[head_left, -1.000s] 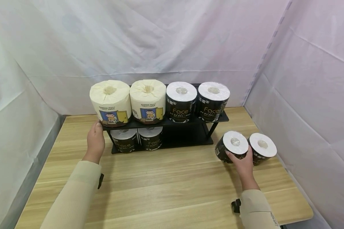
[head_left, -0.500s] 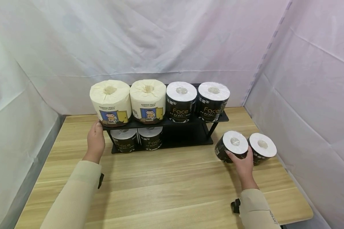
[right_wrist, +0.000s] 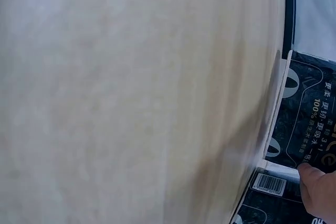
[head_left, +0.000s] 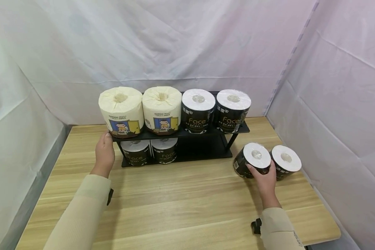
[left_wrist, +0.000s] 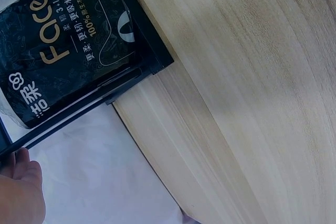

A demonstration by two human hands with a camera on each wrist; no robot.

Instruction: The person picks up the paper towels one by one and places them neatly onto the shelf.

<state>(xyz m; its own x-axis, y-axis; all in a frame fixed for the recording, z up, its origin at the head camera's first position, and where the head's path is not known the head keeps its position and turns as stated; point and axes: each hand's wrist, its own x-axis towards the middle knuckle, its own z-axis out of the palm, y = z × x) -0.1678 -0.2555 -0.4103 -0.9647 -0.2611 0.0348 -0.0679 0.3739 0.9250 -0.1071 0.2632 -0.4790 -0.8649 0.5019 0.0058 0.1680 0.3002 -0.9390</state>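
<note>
At the right of the table, my right hand (head_left: 265, 178) holds a black-wrapped toilet paper roll (head_left: 257, 155) by its near side. This roll leans a little and stands close beside a second black-wrapped roll (head_left: 286, 159). My left hand (head_left: 104, 152) grips the left end of a black two-tier rack (head_left: 206, 151), thumb up near its upper board. The left wrist view shows those fingers (left_wrist: 25, 169) against the dark frame. On top sit two cream-wrapped toilet paper rolls (head_left: 121, 111) and two black-wrapped rolls (head_left: 198, 111). Two more black rolls (head_left: 134, 152) occupy the lower tier's left half.
The wooden table (head_left: 175, 205) extends in front of the rack. Pale cloth walls (head_left: 162, 45) close off the back and both sides. The lower tier's right half shows bare black board.
Hardly anything differs. The base of the toilet paper roll in my right hand has shifted very slightly left. My left hand keeps its place on the rack.
</note>
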